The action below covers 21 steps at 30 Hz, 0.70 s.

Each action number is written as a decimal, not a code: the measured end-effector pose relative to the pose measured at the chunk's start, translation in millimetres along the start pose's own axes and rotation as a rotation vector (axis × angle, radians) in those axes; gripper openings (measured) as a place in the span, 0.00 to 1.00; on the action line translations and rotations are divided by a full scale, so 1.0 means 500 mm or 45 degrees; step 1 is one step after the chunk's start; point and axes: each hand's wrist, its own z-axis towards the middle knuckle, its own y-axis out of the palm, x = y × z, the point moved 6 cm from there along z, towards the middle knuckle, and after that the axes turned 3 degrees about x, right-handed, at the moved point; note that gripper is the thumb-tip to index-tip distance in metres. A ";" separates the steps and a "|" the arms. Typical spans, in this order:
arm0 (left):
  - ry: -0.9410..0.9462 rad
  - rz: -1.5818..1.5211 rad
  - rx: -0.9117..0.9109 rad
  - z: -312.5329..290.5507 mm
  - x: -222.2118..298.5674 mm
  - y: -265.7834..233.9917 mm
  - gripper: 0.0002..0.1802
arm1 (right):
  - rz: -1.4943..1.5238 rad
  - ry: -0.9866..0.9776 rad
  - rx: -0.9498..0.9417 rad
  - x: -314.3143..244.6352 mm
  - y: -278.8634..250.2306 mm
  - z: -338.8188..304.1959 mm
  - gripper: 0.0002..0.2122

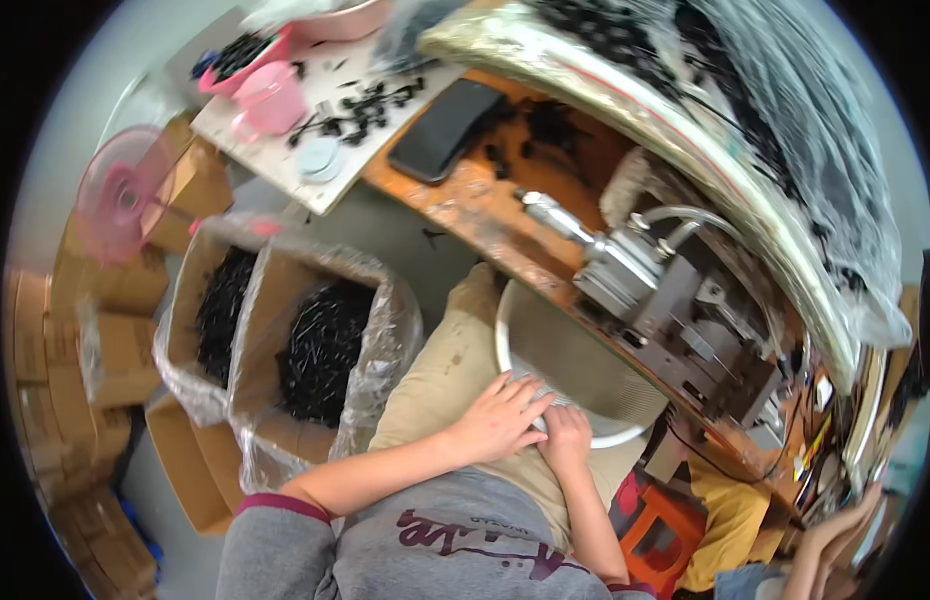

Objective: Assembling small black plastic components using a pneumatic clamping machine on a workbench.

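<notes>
A round basket (502, 335) with a white rim and greyish mesh wall stands between my knees, partly under the bench edge. My left hand (497, 418) lies across its near rim, back up, with the fingers stretched out over the opening. Close beside it, my right hand (567, 438) rests on the same rim, its fingers bent together over the edge. The two hands nearly touch at the thumbs. Beyond the basket, a metal press-like machine (625, 275) with a silver cylinder sits on the orange workbench (455, 215).
Plastic-lined boxes of black parts (325, 350) stand at my left. A black phone (447, 130) lies on the bench. A white board (325, 195) bears a pink cup (270, 98) and loose black pieces. There is a pink fan (125, 195) at far left, and another person's hand (845, 525) at lower right.
</notes>
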 end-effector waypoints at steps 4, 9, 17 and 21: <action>0.071 -0.042 -0.108 0.013 0.023 0.016 0.32 | 0.249 0.025 -0.179 0.020 0.051 -0.007 0.19; 0.032 -0.189 -0.227 0.026 0.015 0.009 0.30 | 0.344 0.174 -0.357 0.013 -0.019 0.001 0.18; 0.166 -0.232 -0.276 0.034 0.030 0.018 0.29 | 0.385 -0.023 0.315 -0.031 -0.450 0.122 0.06; 0.238 -0.282 -0.261 0.051 0.051 0.012 0.29 | 0.175 -0.076 0.965 -0.006 -0.644 0.243 0.05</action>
